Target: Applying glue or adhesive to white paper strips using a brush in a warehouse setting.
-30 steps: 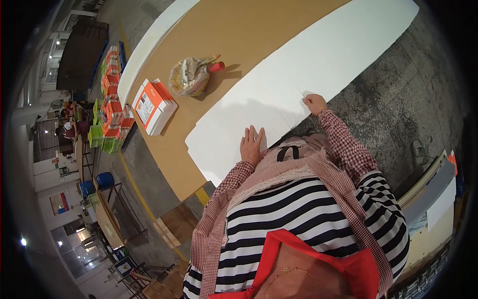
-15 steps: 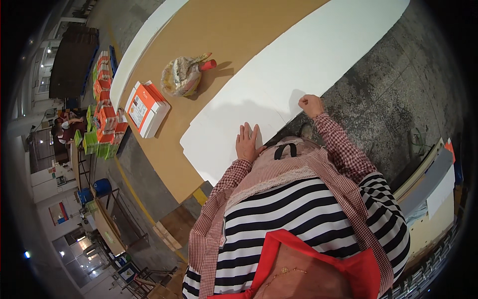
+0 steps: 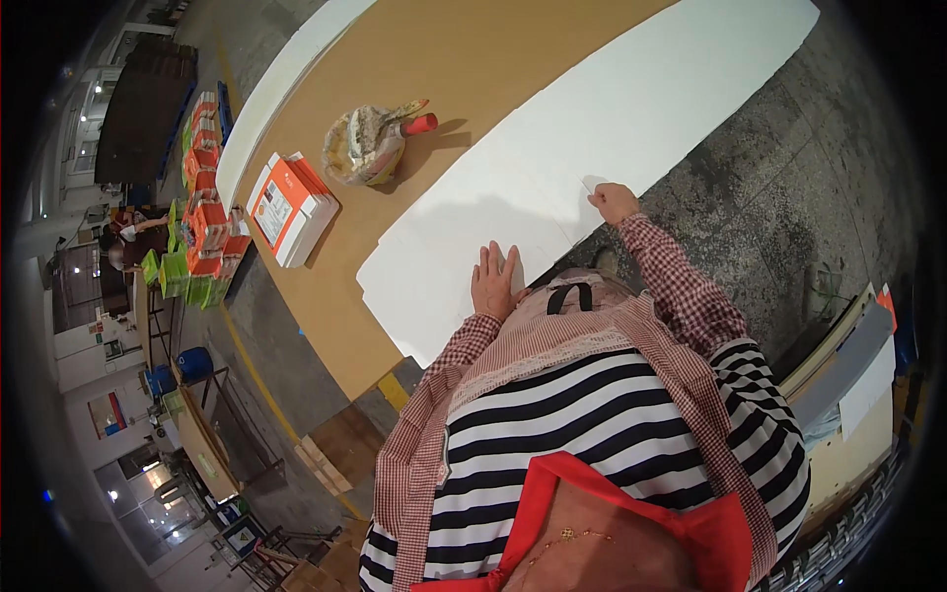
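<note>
A long white sheet (image 3: pixel 592 138) lies along the near side of a brown cardboard-covered table (image 3: pixel 464 59). My left hand (image 3: pixel 493 281) rests flat on the sheet near its near edge, fingers spread. My right hand (image 3: pixel 612 202) is closed at the sheet's edge, pinching what looks like a small corner or flap of it. Both forearms wear red checked sleeves over a striped shirt.
On the table stand an orange-and-white box (image 3: pixel 291 207) and a crumpled wrapped bundle with a red cap (image 3: pixel 370 143). Stacks of orange and green boxes (image 3: pixel 197 217) line the far left. Grey concrete floor (image 3: pixel 789 197) lies to the right, boards and panels (image 3: pixel 848 375) at lower right.
Both hands stay on the sheet; my right hand has shifted slightly along the edge. The view has moved a little, pushing the box and bundle leftward.
</note>
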{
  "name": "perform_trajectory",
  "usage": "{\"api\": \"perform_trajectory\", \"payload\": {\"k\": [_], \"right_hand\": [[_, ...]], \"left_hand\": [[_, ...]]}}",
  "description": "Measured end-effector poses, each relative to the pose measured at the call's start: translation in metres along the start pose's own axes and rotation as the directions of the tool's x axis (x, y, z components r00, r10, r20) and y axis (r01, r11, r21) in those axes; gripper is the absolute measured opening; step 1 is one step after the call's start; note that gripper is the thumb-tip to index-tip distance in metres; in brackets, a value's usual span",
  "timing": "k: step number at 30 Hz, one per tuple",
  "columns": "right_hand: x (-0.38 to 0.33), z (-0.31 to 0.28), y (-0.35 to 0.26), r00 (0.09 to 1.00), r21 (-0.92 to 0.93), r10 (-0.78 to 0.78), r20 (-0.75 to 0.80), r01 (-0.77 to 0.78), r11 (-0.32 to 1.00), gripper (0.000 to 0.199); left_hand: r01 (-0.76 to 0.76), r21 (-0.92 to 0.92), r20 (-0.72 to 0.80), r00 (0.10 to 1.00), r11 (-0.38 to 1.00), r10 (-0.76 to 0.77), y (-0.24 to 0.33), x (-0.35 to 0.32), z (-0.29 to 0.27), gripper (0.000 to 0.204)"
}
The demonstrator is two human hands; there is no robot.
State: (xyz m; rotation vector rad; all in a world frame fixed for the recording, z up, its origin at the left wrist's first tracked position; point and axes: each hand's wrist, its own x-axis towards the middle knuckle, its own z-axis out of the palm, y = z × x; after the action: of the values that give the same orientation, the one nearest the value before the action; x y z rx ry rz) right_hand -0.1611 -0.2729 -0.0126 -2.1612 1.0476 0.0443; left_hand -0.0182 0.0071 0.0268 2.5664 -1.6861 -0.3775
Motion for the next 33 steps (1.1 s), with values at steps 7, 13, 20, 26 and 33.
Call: {"api": "perform_trajectory", "payload": {"k": [7, 13, 20, 26, 33], "right_hand": [[-0.002, 0.000, -0.011, 0.997, -0.105, 0.078, -0.003, -0.078, 0.991, 0.032], [-0.003, -0.001, -0.008, 0.996, -0.095, 0.025, -0.089, -0.034, 0.995, 0.037], [-0.037, -0.010, -0.028, 0.965, 0.343, 0.067, -0.254, 0.025, 0.939, 0.016], [-0.034, 0.012, -0.012, 0.995, 0.485, 0.074, 0.068, -0.098, 0.869, 0.027], [-0.022, 0.017, -0.055, 0.987, 0.065, 0.026, 0.161, -0.037, 0.997, 0.051]], "left_hand": [[0.015, -0.026, 0.008, 1.000, 1.000, -0.014, 0.001, -0.003, -0.003, 0.095], [0.000, -0.018, 0.021, 1.000, 1.000, 0.001, 0.001, 0.002, -0.004, 0.096], [-0.001, -0.080, -0.080, 0.997, 0.997, -0.006, -0.019, -0.016, -0.005, 0.102], [0.034, 0.046, 0.090, 0.995, 0.998, -0.038, -0.025, -0.031, -0.011, 0.104], [0.047, 0.079, 0.127, 0.990, 0.996, -0.057, -0.031, -0.030, 0.000, 0.102]]}}
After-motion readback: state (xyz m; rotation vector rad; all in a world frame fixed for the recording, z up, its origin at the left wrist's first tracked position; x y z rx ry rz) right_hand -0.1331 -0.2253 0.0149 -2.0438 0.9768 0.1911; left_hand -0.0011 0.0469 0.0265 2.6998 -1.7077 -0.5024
